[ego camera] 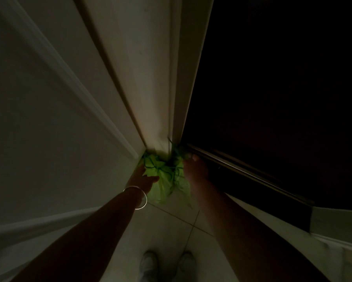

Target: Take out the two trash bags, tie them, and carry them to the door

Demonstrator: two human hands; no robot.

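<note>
Two bright green trash bags with dark green tied tops sit together on the floor, in the corner at the foot of the white door frame (pixel 161 98). The left bag (pixel 153 165) and the right bag (pixel 179 176) touch each other. My left hand (pixel 144 178), with a thin bangle on its wrist, lies against the left bag with its fingers spread. My right hand (pixel 193 167) is pressed against the right bag's upper right side. Its thumb points up and its fingers are hidden, so its grip is unclear. The frame is dim and blurred.
A white panelled door or wall (pixel 49 119) fills the left. A dark doorway (pixel 283 88) opens on the right, with a dark threshold strip (pixel 252 180) along its bottom. Pale floor tiles (pixel 171 231) lie under me, and my white shoes (pixel 167 265) stand at the bottom.
</note>
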